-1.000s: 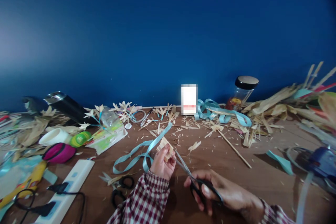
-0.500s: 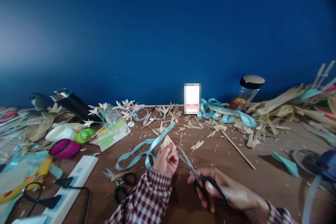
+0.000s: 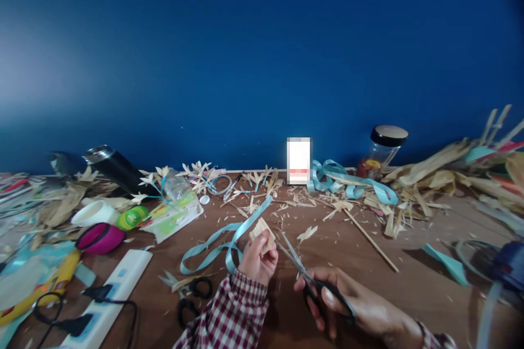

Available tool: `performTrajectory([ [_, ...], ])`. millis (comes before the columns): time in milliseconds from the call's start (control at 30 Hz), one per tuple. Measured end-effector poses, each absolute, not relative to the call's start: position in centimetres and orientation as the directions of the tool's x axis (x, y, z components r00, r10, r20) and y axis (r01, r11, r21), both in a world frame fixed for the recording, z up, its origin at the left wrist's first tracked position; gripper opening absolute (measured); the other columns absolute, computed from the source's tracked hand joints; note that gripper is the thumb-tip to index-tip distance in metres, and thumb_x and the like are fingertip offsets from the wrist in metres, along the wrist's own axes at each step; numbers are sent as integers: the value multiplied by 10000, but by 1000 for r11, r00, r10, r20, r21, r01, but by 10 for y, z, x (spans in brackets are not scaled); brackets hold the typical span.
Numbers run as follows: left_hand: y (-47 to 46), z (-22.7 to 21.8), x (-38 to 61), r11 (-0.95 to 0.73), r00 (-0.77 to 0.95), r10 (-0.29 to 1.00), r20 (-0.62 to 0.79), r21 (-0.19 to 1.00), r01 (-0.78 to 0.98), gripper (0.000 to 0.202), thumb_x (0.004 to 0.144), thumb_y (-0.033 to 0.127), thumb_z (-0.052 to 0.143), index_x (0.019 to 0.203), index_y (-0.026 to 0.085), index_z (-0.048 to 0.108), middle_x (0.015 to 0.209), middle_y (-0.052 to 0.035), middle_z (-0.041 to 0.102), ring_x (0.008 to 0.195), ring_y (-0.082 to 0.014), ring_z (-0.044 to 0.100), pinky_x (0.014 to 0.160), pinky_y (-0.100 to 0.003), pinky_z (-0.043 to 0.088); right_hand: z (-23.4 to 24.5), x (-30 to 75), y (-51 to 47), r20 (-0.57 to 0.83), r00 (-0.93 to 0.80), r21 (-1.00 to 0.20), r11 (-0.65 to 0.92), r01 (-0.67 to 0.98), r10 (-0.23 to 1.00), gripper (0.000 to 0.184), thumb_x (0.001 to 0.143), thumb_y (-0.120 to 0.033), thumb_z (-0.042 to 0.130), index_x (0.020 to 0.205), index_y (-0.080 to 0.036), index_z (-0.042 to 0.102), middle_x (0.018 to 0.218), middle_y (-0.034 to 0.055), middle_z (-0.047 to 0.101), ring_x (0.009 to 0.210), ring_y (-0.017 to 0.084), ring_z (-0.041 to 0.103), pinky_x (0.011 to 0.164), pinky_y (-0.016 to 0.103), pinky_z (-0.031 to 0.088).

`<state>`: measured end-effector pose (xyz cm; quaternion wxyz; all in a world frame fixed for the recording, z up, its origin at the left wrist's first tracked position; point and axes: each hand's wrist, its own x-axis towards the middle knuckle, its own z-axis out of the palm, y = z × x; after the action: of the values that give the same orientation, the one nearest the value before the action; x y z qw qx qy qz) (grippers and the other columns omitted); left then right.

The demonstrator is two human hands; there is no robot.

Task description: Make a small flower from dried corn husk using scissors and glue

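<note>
My left hand (image 3: 257, 260) is closed on a small folded piece of dried corn husk (image 3: 262, 233), pinched between thumb and fingers. In my right hand (image 3: 339, 300) is a pair of scissors (image 3: 295, 257) with black handles; the thumb and fingers are in the loops. The blades are parted and point up and left, their tips close to the husk's right side. I cannot tell whether they touch it. A light blue ribbon (image 3: 213, 255) lies looped behind and left of my left hand. A second pair of scissors (image 3: 191, 290) lies left of my sleeve.
A white power strip (image 3: 118, 289) with plugs and a yellow glue gun (image 3: 61, 278) lie at left. Husk flowers (image 3: 198, 172), a black flask (image 3: 118, 169) and a lidded jar (image 3: 382, 150) stand along the wall. Husk scraps and a thin stick (image 3: 374, 242) lie at right.
The whole view has shifted slightly, so most things sit a little lower. My hands keep their hold; the parted scissor blades have stayed near the husk.
</note>
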<state>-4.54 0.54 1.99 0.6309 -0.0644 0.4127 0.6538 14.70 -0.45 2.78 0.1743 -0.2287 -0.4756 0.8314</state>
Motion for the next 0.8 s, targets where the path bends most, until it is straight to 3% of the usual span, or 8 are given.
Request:
performTrajectory([
  [800, 7, 22, -45, 141, -217, 769, -601, 491, -860, 131, 786, 72, 540, 672, 137, 532, 570, 34, 493, 444, -45, 486, 369, -122, 400, 31, 146, -4, -255, -821, -865, -501, -43, 511, 562, 714, -579, 588, 1067, -144, 550, 711, 6, 519, 610, 94, 551, 476, 150, 418],
])
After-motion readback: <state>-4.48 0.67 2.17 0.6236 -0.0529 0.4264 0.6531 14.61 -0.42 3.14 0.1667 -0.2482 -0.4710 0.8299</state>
